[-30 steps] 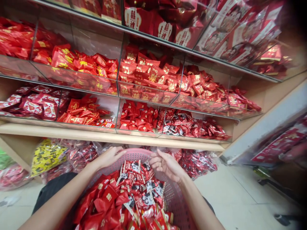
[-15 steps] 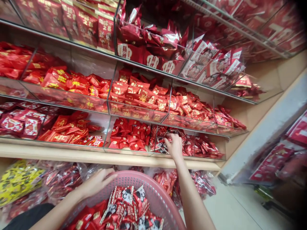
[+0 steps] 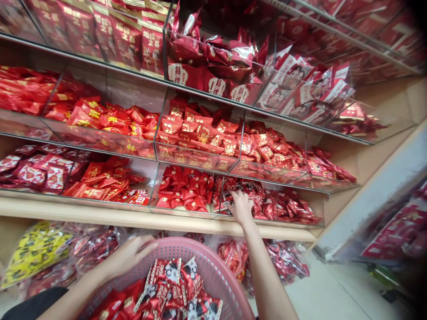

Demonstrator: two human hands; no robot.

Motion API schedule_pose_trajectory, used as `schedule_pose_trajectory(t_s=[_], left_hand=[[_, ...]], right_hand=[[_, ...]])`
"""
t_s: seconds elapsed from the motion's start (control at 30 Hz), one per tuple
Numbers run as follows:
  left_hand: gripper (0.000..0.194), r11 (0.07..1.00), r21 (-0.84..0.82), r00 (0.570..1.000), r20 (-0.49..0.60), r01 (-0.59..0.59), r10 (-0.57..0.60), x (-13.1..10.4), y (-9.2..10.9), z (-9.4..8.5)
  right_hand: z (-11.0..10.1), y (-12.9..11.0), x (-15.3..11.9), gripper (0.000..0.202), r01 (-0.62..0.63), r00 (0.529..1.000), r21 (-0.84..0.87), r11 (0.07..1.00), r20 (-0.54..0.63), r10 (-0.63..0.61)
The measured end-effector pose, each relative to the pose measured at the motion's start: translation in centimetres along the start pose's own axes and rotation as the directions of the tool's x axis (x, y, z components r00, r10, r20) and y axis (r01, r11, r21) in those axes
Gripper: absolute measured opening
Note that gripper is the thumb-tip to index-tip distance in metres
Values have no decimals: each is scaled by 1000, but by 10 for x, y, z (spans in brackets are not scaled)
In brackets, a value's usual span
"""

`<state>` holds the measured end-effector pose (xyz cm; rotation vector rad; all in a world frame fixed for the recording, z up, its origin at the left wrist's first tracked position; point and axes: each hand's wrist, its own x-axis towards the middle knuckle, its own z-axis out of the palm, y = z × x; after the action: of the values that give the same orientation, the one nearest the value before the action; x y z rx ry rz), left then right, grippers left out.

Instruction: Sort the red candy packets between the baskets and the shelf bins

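Note:
A pink perforated basket (image 3: pixel 213 262) holds red packets, some with black-and-white figures (image 3: pixel 167 284). On its left rim rests my left hand (image 3: pixel 131 253), fingers along the edge; the rim lies under or within them. My right hand (image 3: pixel 240 206) reaches into a bottom-shelf compartment among dark red patterned packets (image 3: pixel 255 189). Its fingers are spread and bent over the packets, and nothing is visibly held. Just left of that compartment lie plain red packets (image 3: pixel 187 189).
Shelves of red packets in clear-fronted bins rise above, over a wooden ledge (image 3: pixel 100 218). Beneath are plastic bags of sweets, including a yellow one (image 3: pixel 38 251). Tiled floor (image 3: pixel 330 284) and hanging red packages (image 3: pixel 396 226) are at the right.
The fingers of my right hand have spread somewhat over the packets. My left hand stays at the basket rim. The shelves appear shifted slightly right in the view.

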<state>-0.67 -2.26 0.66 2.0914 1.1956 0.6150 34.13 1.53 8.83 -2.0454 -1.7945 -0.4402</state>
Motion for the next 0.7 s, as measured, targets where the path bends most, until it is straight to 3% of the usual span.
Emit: schedule_pose_trajectory(t_s=[0.37, 0.7], left_hand=[[40, 997, 82, 1000, 5, -7, 7, 0, 1, 1], [40, 997, 78, 1000, 11, -2, 2, 1, -1, 2]], right_hand=[[-8, -5, -1, 51, -3, 997, -115, 993, 74, 11], [-6, -1, 2, 57, 26, 995, -70, 997, 102, -19]])
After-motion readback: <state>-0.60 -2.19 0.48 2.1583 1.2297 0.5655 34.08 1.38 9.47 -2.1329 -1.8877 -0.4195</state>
